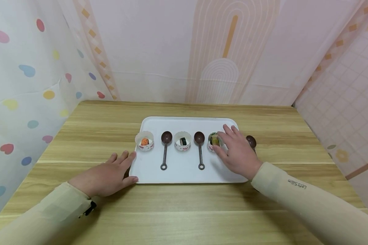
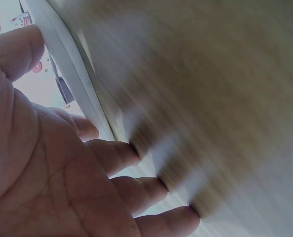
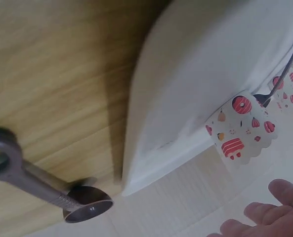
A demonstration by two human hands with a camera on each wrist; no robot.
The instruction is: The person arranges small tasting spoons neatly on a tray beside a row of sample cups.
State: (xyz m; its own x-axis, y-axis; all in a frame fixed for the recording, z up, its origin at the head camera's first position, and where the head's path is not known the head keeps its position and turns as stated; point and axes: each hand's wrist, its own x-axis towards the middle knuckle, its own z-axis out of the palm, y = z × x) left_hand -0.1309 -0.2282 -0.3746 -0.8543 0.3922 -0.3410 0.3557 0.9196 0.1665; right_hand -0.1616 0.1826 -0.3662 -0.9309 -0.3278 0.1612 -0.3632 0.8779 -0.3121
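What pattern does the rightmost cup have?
The cup is white with mostly red and pink dessert-like pictures, clearest in the right wrist view.

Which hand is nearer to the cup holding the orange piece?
Left: the left hand touches the left edge of the tray, close to the orange-piece cup. The right hand is at the tray's opposite end, by the rightmost cup.

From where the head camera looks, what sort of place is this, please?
Perhaps a small curtained corner arranged for tabletop work: pale printed curtains hang on three sides of a light wood-grain table, and a white rectangular tray lies on it. The exact building cannot be told.
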